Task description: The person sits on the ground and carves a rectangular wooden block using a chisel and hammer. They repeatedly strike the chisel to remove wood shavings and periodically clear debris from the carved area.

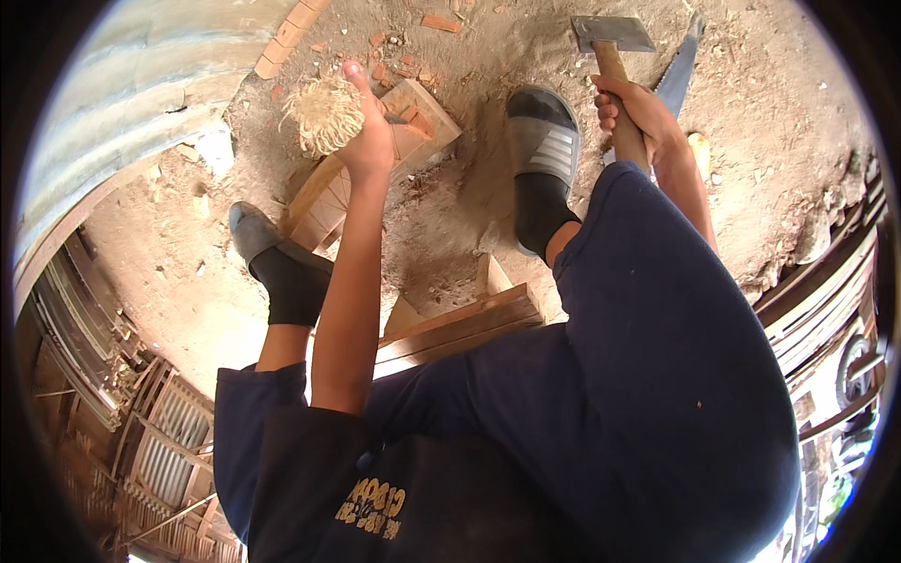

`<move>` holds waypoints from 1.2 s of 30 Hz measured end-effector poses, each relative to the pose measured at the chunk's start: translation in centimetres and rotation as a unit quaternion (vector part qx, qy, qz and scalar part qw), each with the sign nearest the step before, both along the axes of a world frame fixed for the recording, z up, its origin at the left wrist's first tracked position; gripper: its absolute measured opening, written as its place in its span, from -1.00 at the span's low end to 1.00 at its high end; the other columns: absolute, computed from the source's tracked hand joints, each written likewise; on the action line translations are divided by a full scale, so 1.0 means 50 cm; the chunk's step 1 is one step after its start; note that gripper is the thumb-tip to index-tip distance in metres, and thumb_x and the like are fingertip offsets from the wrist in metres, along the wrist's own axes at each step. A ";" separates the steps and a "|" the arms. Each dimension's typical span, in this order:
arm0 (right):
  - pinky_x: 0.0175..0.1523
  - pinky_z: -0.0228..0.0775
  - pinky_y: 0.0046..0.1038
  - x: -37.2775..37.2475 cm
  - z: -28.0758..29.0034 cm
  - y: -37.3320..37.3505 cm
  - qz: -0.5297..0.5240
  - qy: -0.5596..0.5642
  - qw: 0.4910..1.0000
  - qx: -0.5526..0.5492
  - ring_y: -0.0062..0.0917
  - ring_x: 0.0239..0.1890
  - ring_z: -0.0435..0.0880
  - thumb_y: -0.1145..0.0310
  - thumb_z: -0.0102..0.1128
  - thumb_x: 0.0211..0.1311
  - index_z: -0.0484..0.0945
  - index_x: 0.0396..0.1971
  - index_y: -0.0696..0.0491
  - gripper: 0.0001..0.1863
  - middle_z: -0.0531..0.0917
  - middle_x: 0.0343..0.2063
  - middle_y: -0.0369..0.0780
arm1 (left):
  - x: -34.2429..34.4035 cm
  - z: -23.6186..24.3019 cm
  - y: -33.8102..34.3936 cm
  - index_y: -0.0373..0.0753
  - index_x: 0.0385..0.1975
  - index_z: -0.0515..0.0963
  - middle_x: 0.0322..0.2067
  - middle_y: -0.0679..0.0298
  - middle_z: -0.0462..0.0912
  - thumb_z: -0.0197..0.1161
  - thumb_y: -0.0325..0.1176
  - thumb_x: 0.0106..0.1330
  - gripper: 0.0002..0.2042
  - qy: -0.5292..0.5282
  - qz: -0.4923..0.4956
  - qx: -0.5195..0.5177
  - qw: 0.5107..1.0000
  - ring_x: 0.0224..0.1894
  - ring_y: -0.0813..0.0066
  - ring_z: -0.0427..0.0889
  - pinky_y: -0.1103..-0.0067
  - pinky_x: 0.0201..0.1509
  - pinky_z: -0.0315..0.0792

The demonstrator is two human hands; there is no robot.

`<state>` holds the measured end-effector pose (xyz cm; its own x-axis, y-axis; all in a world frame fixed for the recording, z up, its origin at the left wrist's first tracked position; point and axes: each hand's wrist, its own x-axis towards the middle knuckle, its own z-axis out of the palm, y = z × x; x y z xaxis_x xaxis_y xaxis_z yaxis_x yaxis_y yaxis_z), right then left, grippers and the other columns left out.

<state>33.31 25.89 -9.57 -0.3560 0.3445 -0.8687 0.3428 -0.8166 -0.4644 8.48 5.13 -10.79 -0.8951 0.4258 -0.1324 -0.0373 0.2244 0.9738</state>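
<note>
My left hand [371,131] is closed around a pale, shaggy bundle of fibres [324,114], thumb pointing up along its side. What the bundle is made of is hard to tell. Below that hand lies a wooden block [434,113] with orange-red pieces on it. In my right hand [638,111] is the wooden handle of a hatchet [612,36], its dark, flat head pointing away from me. Partly hidden behind this hand, a handsaw [682,68] lies on the dirt.
My feet in sandals [544,131] and dark socks stand on either side of the block. A low wooden stool [460,328] is under me. Corrugated metal sheeting [141,84] and bricks [286,38] border the left. Stacked timber [826,291] lines the right.
</note>
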 end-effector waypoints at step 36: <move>-0.68 0.15 -0.61 -0.322 0.650 -0.420 0.041 0.240 0.762 0.600 -0.66 -0.76 0.29 0.01 -0.13 0.47 0.40 -0.32 0.09 -0.59 0.36 -0.66 -0.31 | 0.044 -0.023 -0.002 -0.25 -0.42 0.52 -0.54 -0.02 0.57 0.34 -0.45 -0.04 -0.81 0.121 0.019 0.175 0.977 -0.40 -0.07 0.62 0.34 -0.38 0.46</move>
<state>17.19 4.90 22.96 -0.5963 0.7479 0.2917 -0.0738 0.3107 -0.9476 10.67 5.03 -11.95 -0.8985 0.3721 0.2329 0.2015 -0.1217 0.9719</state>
